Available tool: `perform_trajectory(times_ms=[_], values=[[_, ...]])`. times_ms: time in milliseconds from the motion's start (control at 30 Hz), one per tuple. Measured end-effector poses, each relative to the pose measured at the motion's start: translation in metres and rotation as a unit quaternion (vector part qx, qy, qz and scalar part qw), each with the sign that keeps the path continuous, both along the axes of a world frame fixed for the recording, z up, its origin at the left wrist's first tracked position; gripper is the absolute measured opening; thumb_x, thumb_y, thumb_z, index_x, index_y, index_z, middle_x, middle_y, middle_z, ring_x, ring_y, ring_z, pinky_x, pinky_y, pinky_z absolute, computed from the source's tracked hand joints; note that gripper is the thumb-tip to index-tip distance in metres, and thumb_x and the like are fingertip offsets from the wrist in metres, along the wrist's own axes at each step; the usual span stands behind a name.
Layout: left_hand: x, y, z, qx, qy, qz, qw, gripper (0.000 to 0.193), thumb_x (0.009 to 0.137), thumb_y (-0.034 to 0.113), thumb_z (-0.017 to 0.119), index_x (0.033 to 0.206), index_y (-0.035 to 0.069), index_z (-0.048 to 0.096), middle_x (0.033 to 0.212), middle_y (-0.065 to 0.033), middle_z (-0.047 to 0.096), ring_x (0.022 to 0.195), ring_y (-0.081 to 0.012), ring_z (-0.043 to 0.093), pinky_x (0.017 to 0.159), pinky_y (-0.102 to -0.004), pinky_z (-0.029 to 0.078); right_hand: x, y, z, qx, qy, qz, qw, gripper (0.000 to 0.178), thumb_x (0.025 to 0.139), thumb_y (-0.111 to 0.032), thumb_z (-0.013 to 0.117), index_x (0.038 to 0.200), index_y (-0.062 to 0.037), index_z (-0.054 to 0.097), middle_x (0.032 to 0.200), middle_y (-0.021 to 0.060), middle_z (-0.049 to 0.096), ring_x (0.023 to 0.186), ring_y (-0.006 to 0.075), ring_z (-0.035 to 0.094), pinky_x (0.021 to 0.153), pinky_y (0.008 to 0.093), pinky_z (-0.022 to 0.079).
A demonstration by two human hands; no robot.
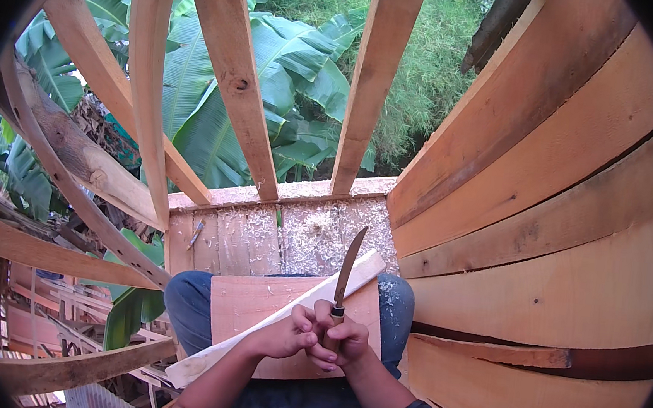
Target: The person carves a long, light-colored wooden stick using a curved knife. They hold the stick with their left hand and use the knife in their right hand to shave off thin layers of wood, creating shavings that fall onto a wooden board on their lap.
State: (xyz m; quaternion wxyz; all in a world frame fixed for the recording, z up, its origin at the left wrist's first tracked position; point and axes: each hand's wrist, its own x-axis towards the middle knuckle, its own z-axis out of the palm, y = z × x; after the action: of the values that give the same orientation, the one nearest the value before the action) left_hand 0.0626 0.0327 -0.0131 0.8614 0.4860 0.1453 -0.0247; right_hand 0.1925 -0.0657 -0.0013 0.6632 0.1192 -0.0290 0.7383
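Slim, curve-bladed knife (346, 276), point up | right hand (348, 343) clasping its handle (337, 321) | left hand (285, 336) curled beside, grip unclear | pale straight-edged wooden strip (233, 340) slanting across smooth board (239, 296) on lap (189, 312)

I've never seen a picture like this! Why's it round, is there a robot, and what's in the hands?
No robot here, just a person. A camera on their head looks down, and its very wide lens makes the round, bendy picture. The right hand grips a knife, blade pointing up; the left hand is close beside it. A flat board lies across the lap, with a pale wooden strip slanting over it. Curly wood shavings cover part of the floor.
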Motion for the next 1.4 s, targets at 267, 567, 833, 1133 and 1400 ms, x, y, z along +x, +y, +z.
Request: perform_trajectory(times_ms=[267,567,833,1133,1400], values=[[0.005,0.012,-0.013,0.09,-0.009,-0.072,0.993,0.087,0.075,0.069,0.069,0.119,-0.005,0.053,0.103,-0.0076,0.059,0.088,-0.0155,0.058,0.079,-0.0258,0.047,0.002,0.007,-0.008,0.014,-0.086,-0.095,0.992,0.016,0.088,-0.017,0.055,0.085,-0.0073,0.042,0.111,0.0197,0.041,0.087,0.0296,0.059,0.072,0.0443,0.056],[0.013,-0.003,-0.033,-0.048,0.002,0.061,0.997,0.07,0.098,0.062,0.034,0.131,0.001,0.044,0.117,-0.0101,0.054,0.108,-0.0182,0.055,0.092,-0.0315,0.047,0.023,0.005,-0.027,-0.017,-0.1,-0.114,0.988,0.043,0.093,-0.029,0.049,0.126,-0.0028,0.052,0.137,0.0284,0.045,0.12,0.039,0.052,0.106,0.0547,0.039],[0.025,-0.004,-0.016,-0.149,0.042,0.043,0.987,0.089,0.083,0.084,0.029,0.13,0.01,0.045,0.124,-0.0087,0.054,0.119,-0.0227,0.052,0.103,-0.0464,0.04,0.03,0.004,-0.027,-0.05,-0.094,-0.163,0.981,0.051,0.093,-0.031,0.045,0.138,-0.0058,0.046,0.146,0.0297,0.035,0.123,0.0403,0.051,0.107,0.058,0.036],[0.036,-0.009,-0.016,-0.106,-0.003,0.004,0.994,0.059,0.098,0.053,0.047,0.127,0.001,0.047,0.11,-0.0149,0.061,0.108,-0.0236,0.059,0.096,-0.0363,0.045,0.037,-0.002,-0.027,-0.011,-0.056,-0.157,0.986,0.051,0.092,-0.036,0.046,0.133,-0.006,0.051,0.144,0.0307,0.036,0.111,0.0369,0.054,0.084,0.0441,0.054],[0.044,-0.014,0.011,0.089,0.036,0.06,0.994,0.04,0.09,0.031,0.067,0.107,-0.004,0.059,0.102,-0.0131,0.064,0.103,-0.0217,0.06,0.09,-0.0352,0.046,0.026,0.002,-0.021,-0.045,-0.102,-0.185,0.976,0.045,0.089,-0.041,0.048,0.116,-0.0064,0.059,0.128,0.0262,0.049,0.1,0.0314,0.054,0.085,0.0413,0.049]])
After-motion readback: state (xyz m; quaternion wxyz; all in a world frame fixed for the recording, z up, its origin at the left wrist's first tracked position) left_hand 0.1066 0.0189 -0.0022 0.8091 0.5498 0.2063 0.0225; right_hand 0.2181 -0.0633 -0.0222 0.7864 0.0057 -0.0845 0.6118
